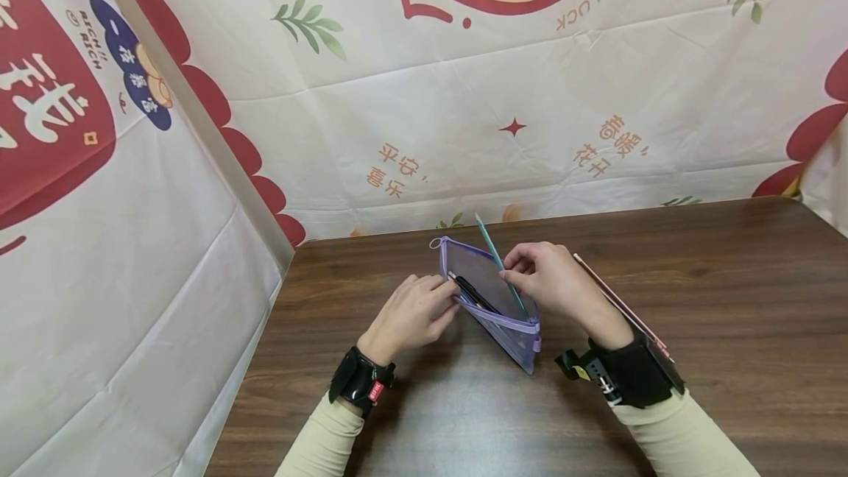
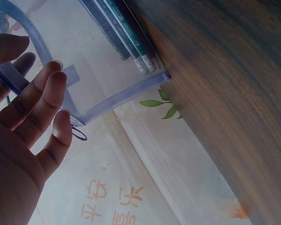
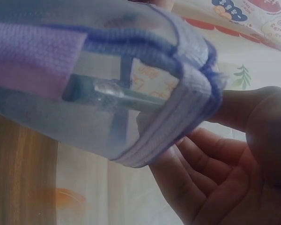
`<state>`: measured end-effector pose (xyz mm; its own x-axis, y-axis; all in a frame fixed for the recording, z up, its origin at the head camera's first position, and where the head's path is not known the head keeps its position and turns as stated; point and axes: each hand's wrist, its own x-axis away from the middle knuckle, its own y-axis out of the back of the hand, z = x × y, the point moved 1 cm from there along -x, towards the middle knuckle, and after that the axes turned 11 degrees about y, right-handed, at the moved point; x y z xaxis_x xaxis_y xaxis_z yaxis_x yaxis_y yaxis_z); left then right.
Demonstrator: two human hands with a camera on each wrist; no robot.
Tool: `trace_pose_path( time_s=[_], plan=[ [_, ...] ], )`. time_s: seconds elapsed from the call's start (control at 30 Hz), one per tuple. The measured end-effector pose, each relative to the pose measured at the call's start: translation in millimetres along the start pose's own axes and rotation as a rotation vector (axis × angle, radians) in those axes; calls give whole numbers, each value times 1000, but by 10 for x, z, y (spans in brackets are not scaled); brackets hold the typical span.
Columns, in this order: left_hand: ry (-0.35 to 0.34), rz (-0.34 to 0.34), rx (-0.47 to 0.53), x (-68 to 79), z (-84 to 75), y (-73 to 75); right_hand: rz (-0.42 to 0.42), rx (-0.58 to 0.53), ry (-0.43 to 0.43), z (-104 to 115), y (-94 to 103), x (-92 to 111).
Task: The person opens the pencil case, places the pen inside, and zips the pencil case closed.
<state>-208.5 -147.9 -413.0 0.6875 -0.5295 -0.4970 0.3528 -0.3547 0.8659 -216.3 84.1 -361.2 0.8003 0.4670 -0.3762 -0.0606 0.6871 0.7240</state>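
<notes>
A purple mesh zip pouch (image 1: 502, 336) stands open above the table, held up by its rim. The left hand (image 1: 414, 313) pinches the rim on the near left side; the left wrist view shows that hand's thumb and fingers (image 2: 43, 101) about the purple edging. Between the thumb and fingers of the right hand (image 1: 555, 280) is a teal pencil (image 1: 490, 243), tilted, its lower end inside the pouch. A black pen (image 1: 472, 290) lies in the pouch mouth. Through the mesh in the left wrist view, pencils (image 2: 131, 35) with pale ends rest along the bottom.
Beside the right forearm lies a reddish pencil (image 1: 623, 304) on the brown wooden table (image 1: 742, 293), partly behind the wrist strap. A printed white cloth (image 1: 457, 116) hangs along the back edge, and another cloth (image 1: 132, 256) hangs at the left.
</notes>
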Motion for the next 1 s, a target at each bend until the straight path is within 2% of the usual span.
trace_pose_path(
  time_s=[0.2,0.47,1.0],
  plan=[
    [5,1,5,-4,-11,15,-16,57,27,13,-31,-3],
    [-1,-10,9,-4,-14,17,-17,75,49,20,-72,-10],
    [-3,-8,20,-1,-18,17,29,94,36,28,-123,2]
  ],
)
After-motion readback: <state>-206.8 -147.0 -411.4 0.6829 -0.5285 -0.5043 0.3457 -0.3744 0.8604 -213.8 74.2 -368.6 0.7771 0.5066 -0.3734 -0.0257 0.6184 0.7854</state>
